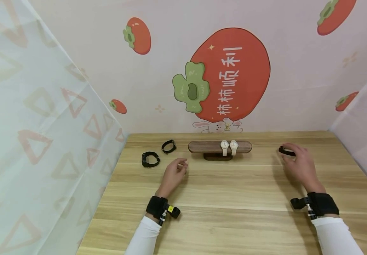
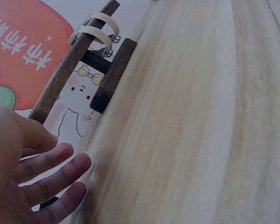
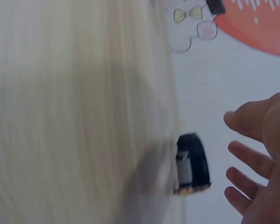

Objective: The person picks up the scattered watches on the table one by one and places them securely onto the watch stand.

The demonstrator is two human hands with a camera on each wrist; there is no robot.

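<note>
My right hand (image 1: pixel 302 167) is over the right side of the table, beside a black watch (image 1: pixel 287 152). In the right wrist view this watch (image 3: pixel 196 161) stands on its edge, apart from the loosely bent fingers (image 3: pixel 252 158). My left hand (image 1: pixel 173 176) holds nothing and hovers with relaxed fingers just left of and in front of a dark wooden watch stand (image 1: pixel 202 146). Two cream watches, a left one (image 1: pixel 224 145) and a right one (image 1: pixel 234 145), hang side by side on the stand's bar, right of its middle.
Two more black watches, a chunky one (image 1: pixel 144 160) and a slimmer one (image 1: pixel 174 146), lie on the wooden table (image 1: pixel 228 205) left of the stand. A persimmon-print wall (image 1: pixel 285 106) closes off the back, and a patterned side wall (image 1: pixel 46 141) borders the left.
</note>
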